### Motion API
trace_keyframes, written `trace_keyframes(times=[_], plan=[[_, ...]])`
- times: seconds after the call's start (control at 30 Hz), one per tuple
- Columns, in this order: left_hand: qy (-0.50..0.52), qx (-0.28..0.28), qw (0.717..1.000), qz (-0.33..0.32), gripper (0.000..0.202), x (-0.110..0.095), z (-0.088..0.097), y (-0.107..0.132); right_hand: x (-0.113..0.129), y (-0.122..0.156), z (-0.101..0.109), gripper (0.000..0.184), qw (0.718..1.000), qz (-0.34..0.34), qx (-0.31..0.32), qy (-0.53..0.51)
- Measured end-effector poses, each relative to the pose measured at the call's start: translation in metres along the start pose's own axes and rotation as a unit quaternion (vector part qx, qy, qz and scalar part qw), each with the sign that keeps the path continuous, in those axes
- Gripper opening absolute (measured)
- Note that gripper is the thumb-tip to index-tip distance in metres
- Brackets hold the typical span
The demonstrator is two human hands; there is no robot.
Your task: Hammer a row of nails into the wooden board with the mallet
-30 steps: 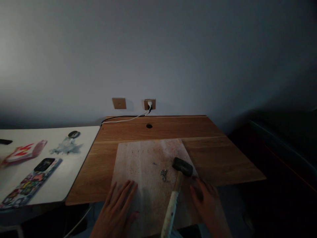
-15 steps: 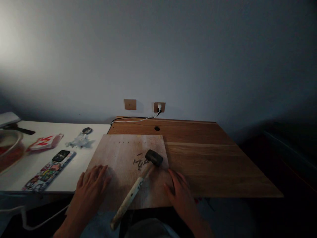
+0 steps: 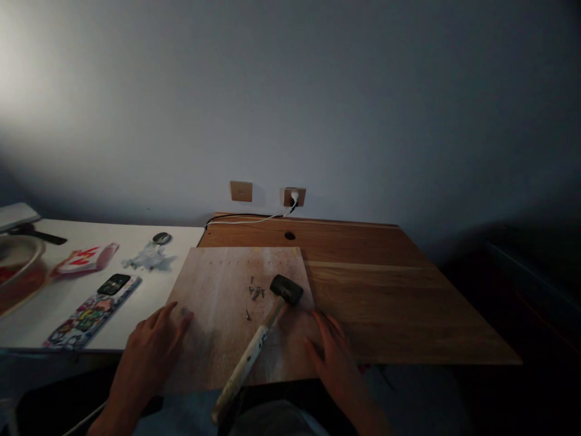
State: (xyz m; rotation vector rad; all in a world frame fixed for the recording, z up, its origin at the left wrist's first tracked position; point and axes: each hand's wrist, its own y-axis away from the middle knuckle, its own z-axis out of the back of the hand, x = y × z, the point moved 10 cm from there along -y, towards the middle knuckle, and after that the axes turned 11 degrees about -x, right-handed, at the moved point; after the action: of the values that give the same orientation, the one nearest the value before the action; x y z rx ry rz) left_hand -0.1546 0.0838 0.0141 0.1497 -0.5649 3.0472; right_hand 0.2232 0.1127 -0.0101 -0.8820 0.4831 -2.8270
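A thin wooden board point(image 3: 213, 339) lies in front of me, reaching past the table's near edge. My left hand point(image 3: 152, 348) is at its left edge, thumb over the top and fingers along the side. Along the right edge my right hand point(image 3: 336, 357) holds the board in the same way, its underside grip hidden. Between them a mallet rests diagonally on the board, with a black head point(image 3: 286, 290) and a worn white handle point(image 3: 242, 368) that overhangs the near edge. Several small screws or nails point(image 3: 255, 292) lie left of the head, and a single one point(image 3: 247, 315) lies nearer me.
A brown wooden tabletop point(image 3: 385, 297) extends right. On the white table point(image 3: 158, 303) at left are a patterned phone case point(image 3: 93, 312), a red-and-white packet point(image 3: 86, 260), crumpled plastic point(image 3: 147, 257), a tape roll point(image 3: 162, 238) and a bowl point(image 3: 34, 260). Cables point(image 3: 254, 219) run to a wall socket point(image 3: 295, 197).
My left hand has gone from lying flat on the board to its left edge. The small fasteners have shifted, one sliding towards me. The mallet sits slightly further right; my right hand has barely moved.
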Motion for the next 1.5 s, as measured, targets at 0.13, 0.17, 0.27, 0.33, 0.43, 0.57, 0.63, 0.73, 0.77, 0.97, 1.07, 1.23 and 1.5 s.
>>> trace_keyframes(times=[0.13,0.17,0.27,0.33,0.43,0.57,0.63,0.73,0.77,0.97,1.07,1.23,1.5], plan=[[0.015,-0.004,1.000,-0.018,0.040,-0.030,0.007,-0.001,-0.033,0.001,0.016,0.049,0.999,-0.042,-0.028,0.011],[0.029,-0.003,1.000,-0.010,0.037,-0.039,0.007,-0.001,-0.044,0.003,0.023,0.049,0.998,-0.055,-0.037,0.013],[0.088,-0.008,0.996,0.016,0.035,-0.068,0.011,-0.004,-0.079,0.013,0.046,0.053,0.994,-0.091,-0.061,0.019],[0.132,-0.024,0.991,0.015,0.037,-0.089,0.016,-0.005,-0.103,0.023,0.064,0.055,0.990,-0.114,-0.079,0.025],[0.179,-0.047,0.983,-0.006,0.042,-0.117,0.023,-0.005,-0.132,0.038,0.089,0.059,0.983,-0.147,-0.103,0.036],[0.194,-0.051,0.979,-0.021,0.044,-0.134,0.026,-0.013,-0.154,0.055,0.111,0.060,0.975,-0.176,-0.126,0.054],[0.178,-0.045,0.983,-0.021,0.044,-0.134,0.027,-0.021,-0.154,0.058,0.115,0.057,0.974,-0.176,-0.130,0.051],[0.145,-0.052,0.987,-0.033,0.043,-0.135,0.030,-0.033,-0.140,0.057,0.122,0.051,0.974,-0.160,-0.151,0.046],[0.140,-0.064,0.987,-0.043,0.041,-0.137,0.032,-0.037,-0.134,0.056,0.126,0.051,0.973,-0.154,-0.165,0.048],[0.243,-0.109,0.941,-0.207,0.027,-0.199,0.048,-0.046,-0.084,0.048,0.128,0.038,0.977,-0.126,-0.174,0.016],[0.295,-0.059,0.915,-0.268,0.025,-0.244,0.047,-0.056,-0.058,0.039,0.102,0.037,0.991,-0.107,-0.083,-0.017],[0.302,0.003,0.898,-0.319,0.024,-0.299,0.046,-0.079,-0.043,0.026,0.075,0.031,0.993,-0.117,-0.005,-0.010],[0.268,0.052,0.899,-0.343,0.018,-0.335,0.027,-0.104,-0.081,0.038,0.090,0.046,0.942,-0.258,-0.059,-0.208]])
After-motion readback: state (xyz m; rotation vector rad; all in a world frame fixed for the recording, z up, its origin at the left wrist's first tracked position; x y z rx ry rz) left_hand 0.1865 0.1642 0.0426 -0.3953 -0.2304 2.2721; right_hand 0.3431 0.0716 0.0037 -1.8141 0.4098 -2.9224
